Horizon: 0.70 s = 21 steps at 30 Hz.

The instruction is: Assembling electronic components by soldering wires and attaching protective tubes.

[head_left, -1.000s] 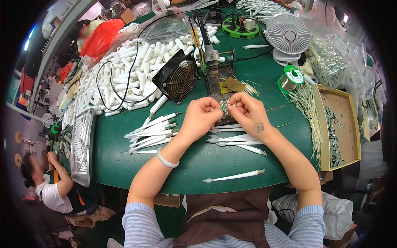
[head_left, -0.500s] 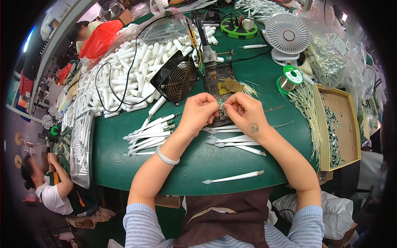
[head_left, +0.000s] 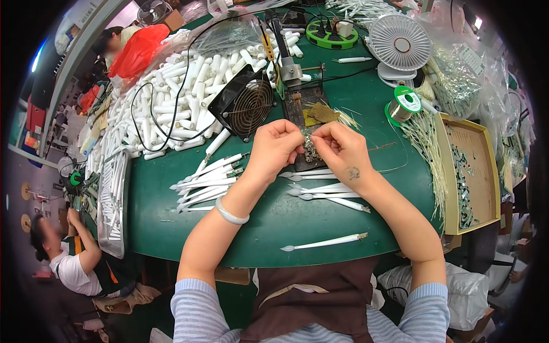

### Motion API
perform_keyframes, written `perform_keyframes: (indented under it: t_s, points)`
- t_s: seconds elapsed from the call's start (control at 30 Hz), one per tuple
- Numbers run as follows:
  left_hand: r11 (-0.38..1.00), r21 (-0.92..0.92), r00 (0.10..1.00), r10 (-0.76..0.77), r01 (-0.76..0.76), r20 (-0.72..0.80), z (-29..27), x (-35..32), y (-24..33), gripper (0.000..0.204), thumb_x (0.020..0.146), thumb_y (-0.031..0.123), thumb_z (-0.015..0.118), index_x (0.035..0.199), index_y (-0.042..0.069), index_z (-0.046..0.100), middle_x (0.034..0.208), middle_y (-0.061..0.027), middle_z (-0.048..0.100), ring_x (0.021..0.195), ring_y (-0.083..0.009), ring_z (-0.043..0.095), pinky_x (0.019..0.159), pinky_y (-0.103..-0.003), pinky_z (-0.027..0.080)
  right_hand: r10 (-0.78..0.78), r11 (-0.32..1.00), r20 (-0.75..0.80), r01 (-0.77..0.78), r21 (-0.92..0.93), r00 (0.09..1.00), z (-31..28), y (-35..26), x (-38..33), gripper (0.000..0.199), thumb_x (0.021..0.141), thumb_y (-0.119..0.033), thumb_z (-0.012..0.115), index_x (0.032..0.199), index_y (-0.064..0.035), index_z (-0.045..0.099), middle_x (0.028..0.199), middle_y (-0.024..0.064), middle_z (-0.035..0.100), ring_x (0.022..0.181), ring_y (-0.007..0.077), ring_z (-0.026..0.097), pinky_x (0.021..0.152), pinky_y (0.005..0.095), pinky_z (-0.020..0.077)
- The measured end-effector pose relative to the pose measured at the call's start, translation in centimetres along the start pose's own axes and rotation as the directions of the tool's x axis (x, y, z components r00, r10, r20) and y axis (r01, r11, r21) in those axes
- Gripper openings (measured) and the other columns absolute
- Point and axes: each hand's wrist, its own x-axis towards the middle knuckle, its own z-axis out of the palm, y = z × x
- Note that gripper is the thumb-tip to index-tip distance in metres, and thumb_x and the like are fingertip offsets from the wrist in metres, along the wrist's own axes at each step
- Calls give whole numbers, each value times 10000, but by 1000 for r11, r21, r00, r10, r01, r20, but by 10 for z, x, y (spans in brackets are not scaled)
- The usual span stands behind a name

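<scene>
The left hand (head_left: 277,146) and right hand (head_left: 344,150) make a tightly pinched grip around a tiny piece (head_left: 306,135), too small to identify. Just beneath lies crumbly grey debris (head_left: 310,154). Slim, tapered white sticks (head_left: 331,195) flank the grip on the smooth green surface (head_left: 274,228); beyond stands a square black fan (head_left: 249,106).

white fan (head_left: 401,44), red bag (head_left: 139,51), green power strip (head_left: 327,42)
</scene>
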Motion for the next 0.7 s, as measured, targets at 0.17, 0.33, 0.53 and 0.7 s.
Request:
perform_keyframes:
  t_s: [0.17, 0.33, 0.53, 0.7]
  points:
    - [1000, 11, 1000, -2, 2, -4, 1, -1, 2, 33, 846, 63, 598, 821, 46, 612, 665, -35, 627, 470, -58, 499, 404, -200, 343, 0, 1000, -6, 0, -11, 1000, 0, 0, 0, 67, 859, -13, 694, 895, 17, 647, 751, 21, 591, 599, 54, 474, 524, 215, 391]
    - [1000, 6, 1000, 13, -13, -8, 0, -2, 1, 35, 846, 68, 598, 819, 48, 607, 658, -36, 623, 468, -62, 496, 399, -204, 336, 6, 1000, -1, -6, -5, 1000, 0, -1, 0, 63, 861, -13, 696, 893, 14, 649, 757, 14, 601, 605, 45, 483, 523, 207, 389]
    - [998, -29, 998, -54, 53, -40, -11, 2, -1, 33, 846, 67, 608, 820, 49, 598, 652, -50, 618, 454, -78, 478, 389, -219, 313, 4, 1000, -17, -4, 2, 1000, -2, -1, -1, 61, 860, -10, 700, 890, 9, 650, 740, -2, 599, 600, 35, 476, 517, 200, 380]
    - [998, -41, 998, -55, 53, -38, -11, 1, -2, 39, 849, 67, 608, 817, 48, 596, 653, -51, 615, 454, -78, 477, 389, -217, 314, 13, 1000, -18, -13, 17, 1000, -3, -1, -1, 59, 861, -10, 700, 881, 4, 646, 731, -15, 588, 597, 25, 460, 514, 196, 366]
